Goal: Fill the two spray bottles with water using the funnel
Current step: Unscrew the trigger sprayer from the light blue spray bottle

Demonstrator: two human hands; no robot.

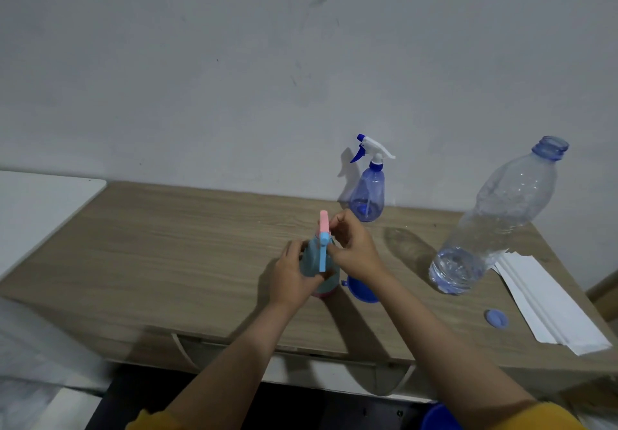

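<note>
i count two spray bottles on the wooden table (187, 229). the light blue spray bottle (316, 264) with the pink and blue trigger head stands near the middle, my left hand (294, 274) wrapped around its body and my right hand (354, 249) pinching at the trigger head. the dark blue spray bottle (368, 192) stands upright by the wall, well apart from my hands. one blue funnel (363, 291) lies just beside the held bottle, partly under my right wrist. one clear water bottle (495, 222), uncapped, stands to the right, its one blue cap (496, 318) lying near a stack of white paper (548, 306).
</note>
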